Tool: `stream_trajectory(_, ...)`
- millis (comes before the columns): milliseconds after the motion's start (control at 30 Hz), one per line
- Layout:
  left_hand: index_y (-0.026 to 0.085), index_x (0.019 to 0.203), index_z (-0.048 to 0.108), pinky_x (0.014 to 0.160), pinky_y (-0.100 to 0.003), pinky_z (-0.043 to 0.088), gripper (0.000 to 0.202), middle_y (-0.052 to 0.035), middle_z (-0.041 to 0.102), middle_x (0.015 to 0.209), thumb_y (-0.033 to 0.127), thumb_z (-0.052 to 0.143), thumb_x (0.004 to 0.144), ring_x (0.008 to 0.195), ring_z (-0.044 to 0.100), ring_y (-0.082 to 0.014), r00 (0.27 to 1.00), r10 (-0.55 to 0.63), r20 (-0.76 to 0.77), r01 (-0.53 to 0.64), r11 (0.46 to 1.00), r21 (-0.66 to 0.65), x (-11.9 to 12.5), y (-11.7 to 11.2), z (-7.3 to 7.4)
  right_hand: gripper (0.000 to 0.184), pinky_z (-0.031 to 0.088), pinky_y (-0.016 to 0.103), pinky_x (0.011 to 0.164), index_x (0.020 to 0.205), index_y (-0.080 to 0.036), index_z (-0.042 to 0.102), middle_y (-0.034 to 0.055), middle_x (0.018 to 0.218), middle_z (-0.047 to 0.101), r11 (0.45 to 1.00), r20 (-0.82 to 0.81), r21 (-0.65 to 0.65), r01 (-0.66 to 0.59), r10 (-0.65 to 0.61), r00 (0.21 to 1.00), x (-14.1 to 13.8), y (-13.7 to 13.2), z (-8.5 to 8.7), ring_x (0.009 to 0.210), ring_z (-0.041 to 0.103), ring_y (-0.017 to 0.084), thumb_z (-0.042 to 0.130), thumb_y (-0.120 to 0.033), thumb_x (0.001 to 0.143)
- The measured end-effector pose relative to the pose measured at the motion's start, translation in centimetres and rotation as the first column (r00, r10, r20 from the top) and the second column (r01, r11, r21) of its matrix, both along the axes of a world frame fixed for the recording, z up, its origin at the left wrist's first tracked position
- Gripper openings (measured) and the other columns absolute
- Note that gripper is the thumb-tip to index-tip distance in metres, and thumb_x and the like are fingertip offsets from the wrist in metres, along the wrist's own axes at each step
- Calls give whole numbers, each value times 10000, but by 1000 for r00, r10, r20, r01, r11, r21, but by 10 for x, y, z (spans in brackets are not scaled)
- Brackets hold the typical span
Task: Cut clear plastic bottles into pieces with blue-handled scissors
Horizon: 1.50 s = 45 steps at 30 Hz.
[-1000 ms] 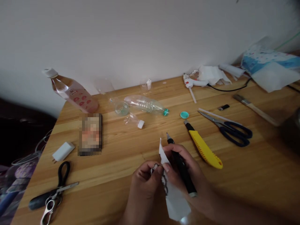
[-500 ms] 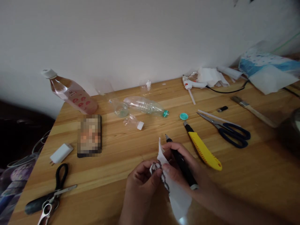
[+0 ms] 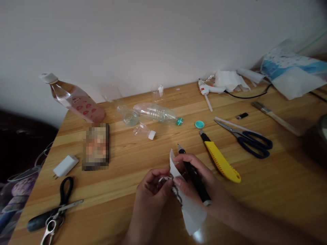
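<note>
2 bare hands at work over a wooden bench (image 3: 114, 204), close together near its front edge. With the left hand (image 3: 150, 195), pinching the edge of a sheet of white paper (image 3: 193, 215) between thumb and fingers, right beside a dark wavy line drawn on it. With the right hand (image 3: 205, 180), gripping the same paper under the thumb and also holding a black pen (image 3: 195, 178) slantwise, tip pointing toward the wall and near the paper's top corner. Impossible to tell whether the marked piece under the left fingers is separate from the sheet.

Just beyond the right hand, a yellow utility knife (image 3: 222, 163), then blue-handled scissors (image 3: 251, 141) to its right and a teal cap (image 3: 199, 124) beyond its tip. Farther back, near the wall, a white glue gun (image 3: 211, 90) with a black cord. To the right, a brush (image 3: 277, 119) lying flat.

Left of the middle, a clear bottle (image 3: 155, 114) on its side and a smaller bottle top (image 3: 141, 130) with a white cap. Farther left, a pink bottle (image 3: 80, 103), upright, near a phone (image 3: 95, 146) with its surface blurred, and a white charger (image 3: 65, 165).
</note>
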<state>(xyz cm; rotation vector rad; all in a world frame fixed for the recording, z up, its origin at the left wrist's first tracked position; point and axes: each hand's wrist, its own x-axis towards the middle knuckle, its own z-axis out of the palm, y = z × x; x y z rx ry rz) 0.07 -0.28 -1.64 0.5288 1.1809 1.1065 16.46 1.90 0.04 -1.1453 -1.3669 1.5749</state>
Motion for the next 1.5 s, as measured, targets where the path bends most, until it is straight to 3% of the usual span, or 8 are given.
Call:
stream_trajectory(167, 210, 889, 724, 658, -200, 496, 229, -2, 731, 763, 262, 859, 711, 680, 623, -100, 1000, 24, 2, -24, 999, 22, 3, -2, 0, 263, 515, 311, 629, 1140, -310, 509, -2, 905, 555, 1000, -25, 13, 21, -21, 999, -2, 0, 3, 740, 567, 165, 625, -283, 906)
stream_trajectory(333, 237, 842, 740, 673, -198, 499, 179, 13, 704, 793, 248, 859, 709, 708, 615, -102, 996, 87, 15, -87, 995, 57, 7, -5, -1, 238, 494, 275, 662, 1156, -326, 501, -24, 907, 530, 999, -36, 29, 45, -44, 998, -6, -3, 4, 742, 528, 137, 588, -267, 943)
stream_trajectory(500, 245, 867, 737, 663, -232, 514, 199, 5, 714, 835, 267, 858, 710, 661, 617, -109, 989, 111, 100, -107, 993, -49, 9, -9, 0, 239, 480, 262, 665, 1154, -326, 492, -28, 917, 513, 998, -67, 11, 64, -63, 996, -9, -5, 2, 747, 506, 133, 597, -287, 943)
stream_trajectory(600, 251, 876, 741, 748, -234, 514, 219, -6, 736, 882, 253, 869, 698, 760, 651, -123, 980, 125, 153, -111, 989, -98, 10, -9, 1, 239, 471, 264, 669, 1151, -330, 498, -28, 914, 506, 998, -69, 15, 60, -59, 996, -8, -6, 1, 750, 498, 136, 604, -297, 940)
stream_trajectory(933, 263, 832, 765, 768, -267, 546, 314, 11, 767, 815, 169, 924, 579, 730, 691, -129, 845, 301, 441, -217, 948, -231, 26, -9, 15, 212, 453, 261, 659, 1135, -313, 495, -32, 898, 501, 995, -91, 6, 102, -101, 991, -12, -12, -9, 728, 494, 132, 596, -325, 949)
stream_trajectory(1200, 256, 855, 764, 732, -235, 528, 289, 17, 743, 773, 184, 912, 616, 709, 674, -110, 837, 307, 453, -224, 948, -228, 25, -11, 12, 237, 467, 256, 665, 1166, -321, 472, -31, 915, 525, 996, -111, -34, 88, -91, 990, -13, -13, -6, 733, 511, 130, 593, -336, 962)
stream_trajectory(1367, 238, 883, 757, 695, -211, 496, 279, 24, 688, 772, 228, 903, 646, 684, 627, -91, 874, 278, 397, -216, 957, -195, 23, -11, 10, 224, 466, 264, 688, 1167, -307, 467, -23, 927, 532, 997, -73, -20, 73, -75, 995, -12, -10, -5, 767, 520, 142, 573, -341, 973)
stream_trajectory(1500, 239, 933, 744, 729, -201, 475, 270, 30, 643, 763, 271, 876, 699, 713, 606, -85, 926, 219, 309, -190, 974, -121, 19, -11, -1, 209, 461, 275, 694, 1163, -292, 471, -18, 918, 522, 999, -48, 9, 51, -51, 998, -11, -8, -3, 767, 516, 147, 553, -337, 977)
